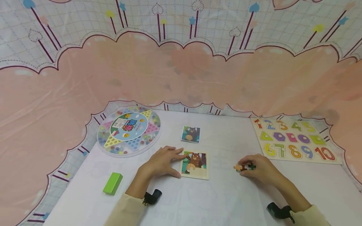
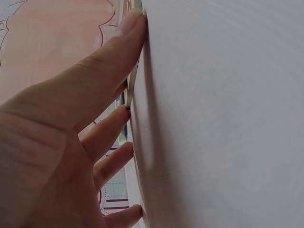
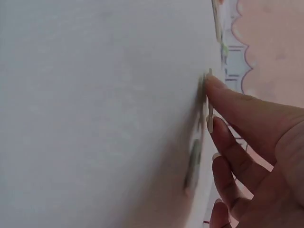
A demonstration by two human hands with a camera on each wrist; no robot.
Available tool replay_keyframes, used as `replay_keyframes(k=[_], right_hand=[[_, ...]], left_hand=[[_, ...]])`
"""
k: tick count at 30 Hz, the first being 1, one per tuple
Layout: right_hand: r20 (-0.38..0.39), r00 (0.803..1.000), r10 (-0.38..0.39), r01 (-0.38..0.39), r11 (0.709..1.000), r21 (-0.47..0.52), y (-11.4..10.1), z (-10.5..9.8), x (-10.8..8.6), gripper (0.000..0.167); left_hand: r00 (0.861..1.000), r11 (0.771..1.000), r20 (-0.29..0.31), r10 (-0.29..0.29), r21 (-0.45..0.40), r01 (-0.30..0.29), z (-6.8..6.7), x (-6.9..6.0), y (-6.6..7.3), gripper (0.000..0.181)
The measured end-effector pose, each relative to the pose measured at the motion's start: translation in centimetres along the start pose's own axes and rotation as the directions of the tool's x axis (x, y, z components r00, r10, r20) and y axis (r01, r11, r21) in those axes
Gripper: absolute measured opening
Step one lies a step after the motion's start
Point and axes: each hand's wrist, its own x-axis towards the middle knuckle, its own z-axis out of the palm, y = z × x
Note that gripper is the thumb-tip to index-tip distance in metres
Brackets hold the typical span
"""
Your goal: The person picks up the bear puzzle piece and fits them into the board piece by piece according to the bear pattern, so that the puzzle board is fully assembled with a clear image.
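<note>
A wooden jigsaw board (image 1: 200,176) with a brown bear picture lies mid-table, partly filled, with bare wood at its lower right. My left hand (image 1: 164,161) rests at its left side, fingers spread, thumb against the lower left corner; the left wrist view shows the thumb (image 2: 126,35) along the board's edge. To the right of the board, my right hand (image 1: 263,169) pinches a tan-and-brown puzzle piece (image 3: 211,121) between thumb and fingers, just above the tabletop. Beneath that hand lies a dark green puzzle piece (image 1: 251,166), partly hidden by the fingers.
Behind the board lies a small bear picture card (image 1: 190,134). A round Chinese checkers set with marbles (image 1: 128,131) occupies the back left, and a green block (image 1: 112,183) the front left. At the back right is a number-and-shape board (image 1: 295,141). A patterned curtain hangs behind.
</note>
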Motion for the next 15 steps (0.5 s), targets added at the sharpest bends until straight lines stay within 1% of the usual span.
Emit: replay_keyframes(k=[4, 9, 12, 15], right_hand=[[-0.003, 1.000, -0.021, 0.021, 1.000, 0.001, -1.2, -0.7, 0.2, 0.031], [-0.058, 0.995, -0.084, 0.087, 0.995, 0.049, -2.7, -1.2, 0.8, 0.028], [-0.084, 0.990, -0.115, 0.123, 0.988, 0.091, -3.5, -1.0, 1.3, 0.027], [-0.092, 0.987, -0.132, 0.144, 0.980, 0.137, -4.5, -0.4, 1.8, 0.028]], left_hand=[[1.000, 1.000, 0.000, 0.004, 0.008, -0.004, 0.0, 0.0, 0.0, 0.075], [1.000, 1.000, 0.002, -0.005, 0.007, 0.005, -0.1, 0.0, 0.3, 0.075], [1.000, 1.000, 0.002, -0.014, 0.009, 0.014, -0.2, -0.1, 0.4, 0.075], [1.000, 1.000, -0.001, -0.015, 0.011, 0.015, -0.2, -0.1, 0.4, 0.075]])
